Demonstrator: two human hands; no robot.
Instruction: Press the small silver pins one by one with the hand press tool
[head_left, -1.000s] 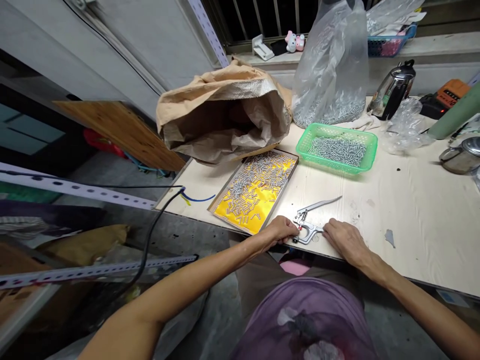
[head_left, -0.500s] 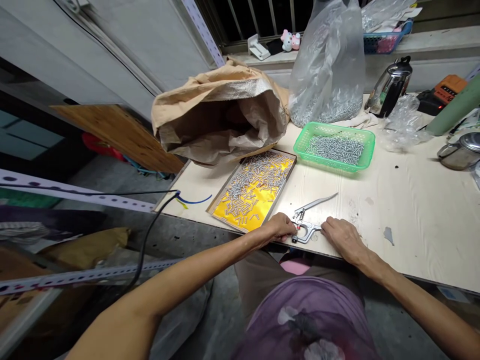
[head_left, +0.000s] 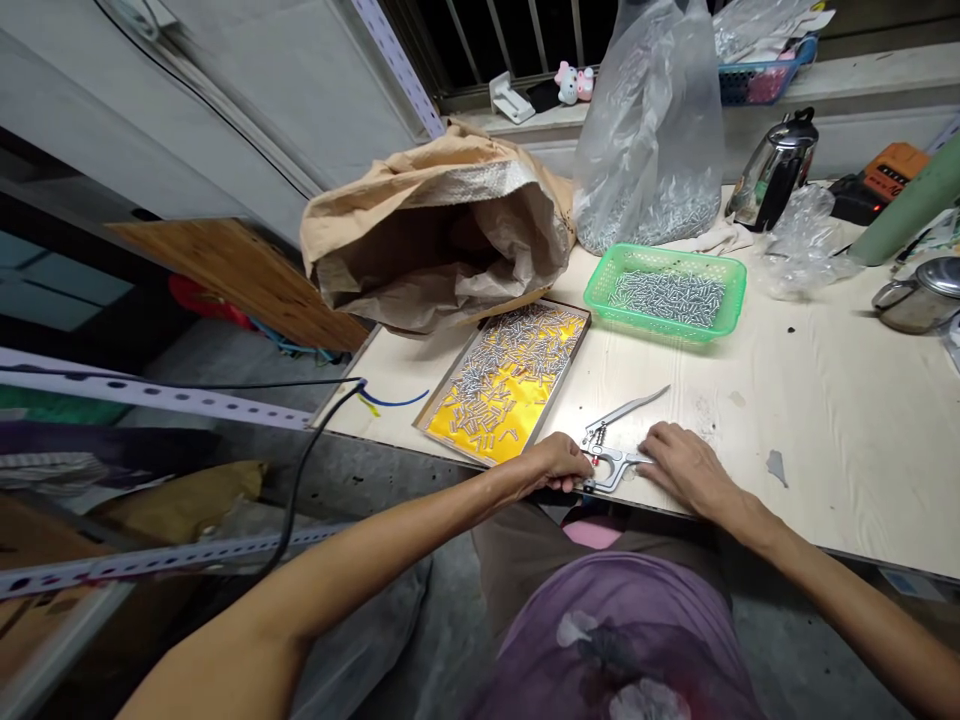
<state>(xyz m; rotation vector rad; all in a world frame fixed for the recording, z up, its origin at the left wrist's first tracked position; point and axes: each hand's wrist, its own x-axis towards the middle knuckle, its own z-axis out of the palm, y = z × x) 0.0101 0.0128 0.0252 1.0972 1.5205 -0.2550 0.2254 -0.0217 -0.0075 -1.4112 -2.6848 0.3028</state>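
A pair of silver hand pliers [head_left: 619, 468] with a coil spring between its spread handles lies at the table's front edge. It looks like snap-fastener pliers, with a small red part near the jaws. My left hand [head_left: 559, 462] is closed in a pinch beside the jaw end; what its fingertips hold is hidden. My right hand [head_left: 686, 468] has its bent fingers closed around the end of the lower handle. The upper handle points up and right, untouched. Left of the pliers lies a shallow tray [head_left: 517, 385] with a yellow bottom, strewn with small metal pins [head_left: 487, 405].
Behind stand a green basket [head_left: 731, 318] of metal pins, an open brown paper sack [head_left: 360, 240] and a clear bag [head_left: 652, 130] of metal parts. A kettle [head_left: 776, 170] and a metal pot [head_left: 919, 297] are at right. A black cable [head_left: 296, 500] hangs at left.
My right hand's fingers have shifted slightly on the handle, with the knuckles raised. My left hand stays pinched by the jaws. The whole view has moved a little.
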